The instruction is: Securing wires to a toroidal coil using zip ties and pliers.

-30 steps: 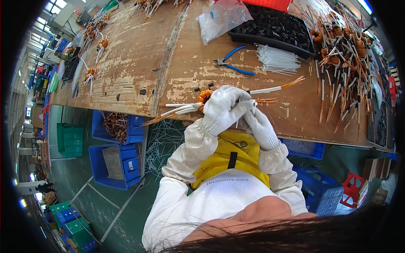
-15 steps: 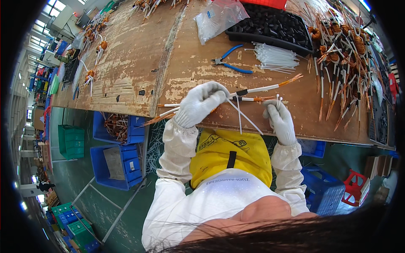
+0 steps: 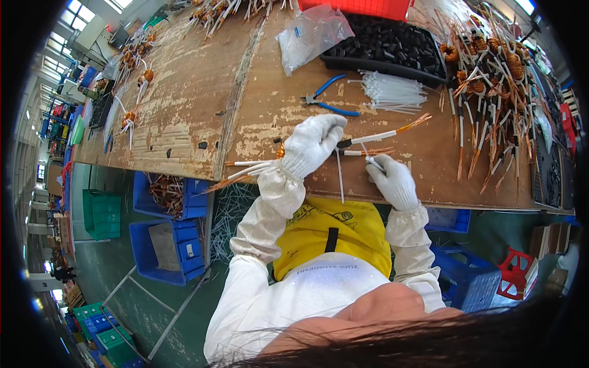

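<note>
My gloved left hand (image 3: 314, 142) is closed round a copper-wound coil (image 3: 281, 151), which mostly hides behind the glove. White-sleeved wire leads (image 3: 375, 138) with bare copper ends stick out to the right, one with a black sleeve piece (image 3: 345, 144). More leads (image 3: 250, 170) point left under my wrist. A white cable tie (image 3: 340, 178) hangs down beside the left fingers. My gloved right hand (image 3: 394, 183) pinches a white cable tie (image 3: 367, 153) just below the lower right lead. Beyond the hands lie blue-handled cutters (image 3: 331, 98) and a pile of cable ties (image 3: 392, 92).
A black tray (image 3: 386, 52) of small black pieces stands at the back, beside a clear plastic bag (image 3: 310, 37) and a red bin (image 3: 368, 7). Coils with leads (image 3: 488, 80) are heaped at right. Blue crates (image 3: 165, 245) sit below the table's left part.
My right hand has moved left, closer to the leads, with a cable tie in its fingers. My left hand has shifted slightly right and turned; one tie now hangs where two crossed.
</note>
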{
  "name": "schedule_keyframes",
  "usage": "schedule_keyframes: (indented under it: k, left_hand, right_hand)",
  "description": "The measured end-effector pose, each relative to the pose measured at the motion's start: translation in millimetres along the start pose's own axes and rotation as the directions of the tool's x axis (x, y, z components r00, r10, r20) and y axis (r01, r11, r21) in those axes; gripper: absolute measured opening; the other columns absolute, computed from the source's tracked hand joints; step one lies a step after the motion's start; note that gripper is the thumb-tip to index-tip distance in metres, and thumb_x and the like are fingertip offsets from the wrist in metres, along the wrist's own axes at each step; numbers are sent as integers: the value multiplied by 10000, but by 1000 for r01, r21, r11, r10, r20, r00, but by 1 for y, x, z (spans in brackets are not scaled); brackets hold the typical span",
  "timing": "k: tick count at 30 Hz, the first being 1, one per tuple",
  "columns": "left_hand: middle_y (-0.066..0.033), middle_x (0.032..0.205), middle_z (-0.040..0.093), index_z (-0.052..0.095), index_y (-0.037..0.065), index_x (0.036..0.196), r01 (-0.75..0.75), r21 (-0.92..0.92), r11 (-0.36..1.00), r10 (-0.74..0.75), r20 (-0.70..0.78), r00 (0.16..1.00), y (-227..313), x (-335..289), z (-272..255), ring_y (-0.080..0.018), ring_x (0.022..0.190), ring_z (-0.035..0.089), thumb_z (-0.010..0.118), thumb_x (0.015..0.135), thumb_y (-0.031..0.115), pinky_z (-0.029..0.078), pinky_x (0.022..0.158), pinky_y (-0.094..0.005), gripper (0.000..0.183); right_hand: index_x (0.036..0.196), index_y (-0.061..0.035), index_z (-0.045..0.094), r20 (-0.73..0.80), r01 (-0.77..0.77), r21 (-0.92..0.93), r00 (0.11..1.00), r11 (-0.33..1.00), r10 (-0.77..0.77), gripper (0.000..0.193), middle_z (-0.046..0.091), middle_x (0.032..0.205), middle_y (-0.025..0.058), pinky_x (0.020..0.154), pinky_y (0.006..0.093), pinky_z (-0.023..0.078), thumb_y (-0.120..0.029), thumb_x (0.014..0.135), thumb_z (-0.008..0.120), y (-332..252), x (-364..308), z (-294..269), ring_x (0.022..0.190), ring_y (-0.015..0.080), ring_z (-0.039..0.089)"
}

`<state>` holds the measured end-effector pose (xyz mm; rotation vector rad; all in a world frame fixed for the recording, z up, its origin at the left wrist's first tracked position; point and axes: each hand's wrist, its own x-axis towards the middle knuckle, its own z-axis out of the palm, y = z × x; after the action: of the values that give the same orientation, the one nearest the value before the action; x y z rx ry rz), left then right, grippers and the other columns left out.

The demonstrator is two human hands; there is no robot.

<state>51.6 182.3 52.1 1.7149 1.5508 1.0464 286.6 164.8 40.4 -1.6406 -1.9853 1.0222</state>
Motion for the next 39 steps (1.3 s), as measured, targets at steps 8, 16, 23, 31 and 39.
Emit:
schedule_keyframes:
  k: [8, 16, 23, 31, 39]
  left_hand:
    - [-138, 1053, 735, 695, 45, 1166, -18, 209, 978, -26, 207, 978, 14, 16, 7, -195, 918, 718, 639, 970, 146, 571, 815, -330, 228]
    - [-51, 980, 721, 675, 10, 1136, 199, -365, 909, -130, 204, 970, 10, 3, -3, -97, 931, 671, 609, 1013, 141, 549, 820, -261, 191]
    - [-32, 1060, 697, 672, 35, 1160, 304, -615, 728, -119, 323, 939, 6, -1, -9, -96, 991, 645, 566, 1047, 176, 525, 910, -253, 209]
    - [-45, 1071, 702, 681, 31, 1177, 295, -609, 736, -104, 328, 939, 4, -3, -9, -113, 999, 648, 551, 1052, 165, 529, 945, -274, 224]
    - [-34, 1041, 709, 670, 14, 1176, 271, -558, 785, -83, 339, 937, 17, -4, -10, -95, 947, 645, 598, 1026, 151, 534, 878, -254, 216]
  right_hand:
    - [1137, -12, 671, -29, 70, 197, 997, 978, -65, 269, 730, 846, 122, 735, 302, 542, -213, 959, 658, -12, 9, 18, 778, 178, 718]
    - [1205, -18, 649, -7, 139, 700, 982, 700, -188, 236, 735, 915, 57, 799, 285, 526, -148, 1022, 578, -17, -8, 15, 857, 126, 669]
    - [1093, -9, 668, -78, 64, 702, 997, 709, -12, 202, 707, 853, 25, 690, 228, 483, -188, 1015, 615, -20, 2, 24, 767, 62, 610]
    - [1079, -21, 671, -145, 97, 708, 989, 700, 9, 191, 658, 791, 3, 571, 202, 403, -194, 1009, 632, -27, 3, 31, 677, 41, 545]
    - [1124, -23, 680, -156, 99, 697, 988, 711, 16, 210, 664, 793, -2, 616, 214, 451, -192, 1006, 635, -29, 4, 32, 692, 45, 562]
